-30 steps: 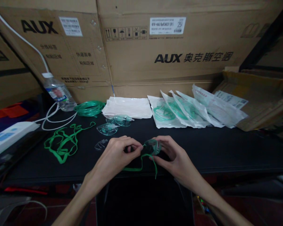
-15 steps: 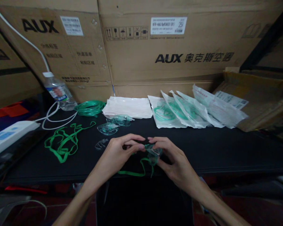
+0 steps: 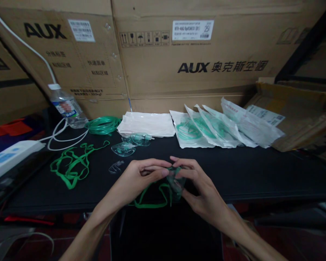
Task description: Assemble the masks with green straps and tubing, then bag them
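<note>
A clear green-tinted oxygen mask [image 3: 176, 188] is held close to the table's front edge, between my hands. My right hand [image 3: 201, 185] grips it from the right, thumb below and fingers over the top. My left hand [image 3: 141, 175] is closed, thumb and fingers pinched at the mask's left side on what looks like the end of a green elastic strap [image 3: 152, 206]. The rest of that strap hangs in a loop under my left hand. My fingers cover the spot where strap and mask meet.
Left lie a tangle of green straps [image 3: 73, 168], thin clear pieces [image 3: 116, 166] and a green tubing coil [image 3: 103, 125]. Behind are more masks [image 3: 125, 148], white pouches [image 3: 146, 123] and filled pouches [image 3: 190, 132]. A bottle [image 3: 67, 108], power strip [image 3: 13, 156] and cartons [image 3: 152, 83] surround them.
The strap under my left hand has opened into a wider loop. The mask has turned slightly in my right hand, and my left fingers have closed nearer to it.
</note>
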Demonstrator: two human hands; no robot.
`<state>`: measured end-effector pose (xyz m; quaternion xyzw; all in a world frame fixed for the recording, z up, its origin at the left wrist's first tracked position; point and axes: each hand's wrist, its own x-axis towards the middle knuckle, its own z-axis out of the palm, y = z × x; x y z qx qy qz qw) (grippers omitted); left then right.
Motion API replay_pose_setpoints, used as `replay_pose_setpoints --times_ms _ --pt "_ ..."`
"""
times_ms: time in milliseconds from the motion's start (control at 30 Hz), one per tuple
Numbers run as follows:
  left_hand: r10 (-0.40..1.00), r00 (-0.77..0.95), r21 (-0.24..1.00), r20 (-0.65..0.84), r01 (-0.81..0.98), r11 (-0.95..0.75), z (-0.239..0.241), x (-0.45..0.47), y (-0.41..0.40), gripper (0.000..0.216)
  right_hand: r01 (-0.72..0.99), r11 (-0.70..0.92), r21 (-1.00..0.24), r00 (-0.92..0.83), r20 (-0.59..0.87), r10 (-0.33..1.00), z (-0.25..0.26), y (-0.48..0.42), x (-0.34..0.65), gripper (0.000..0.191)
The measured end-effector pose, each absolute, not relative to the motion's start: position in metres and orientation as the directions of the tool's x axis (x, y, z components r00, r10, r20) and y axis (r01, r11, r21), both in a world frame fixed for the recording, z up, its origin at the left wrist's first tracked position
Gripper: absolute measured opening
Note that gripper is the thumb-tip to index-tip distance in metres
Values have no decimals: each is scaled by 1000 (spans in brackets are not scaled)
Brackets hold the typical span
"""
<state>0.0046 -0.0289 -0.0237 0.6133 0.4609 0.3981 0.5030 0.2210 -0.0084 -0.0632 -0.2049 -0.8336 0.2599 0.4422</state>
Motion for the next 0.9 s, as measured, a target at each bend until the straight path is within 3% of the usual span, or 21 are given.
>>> replay_pose_setpoints --times_ms 133,267,367,567,900 --pt "979 141 947 145 265 -179 -20 4 -31 23 143 775 -616 -536 610 584 -60 -10 222 54" --pt "935 131 799 330 489 -350 -20 5 -37 21 146 693 -706 -404 597 693 -60 -10 222 40" --pt "900 199 716 388 550 -431 -21 11 -41 24 190 709 -679 -347 630 695 -62 -10 221 32" --pt "876 238 691 420 542 -479 -25 19 -42 28 203 766 -610 -338 690 640 -64 -10 220 25" --pt "908 270 682 320 600 -419 -27 20 -41 33 223 760 -611 -334 684 648 -66 -12 214 23"
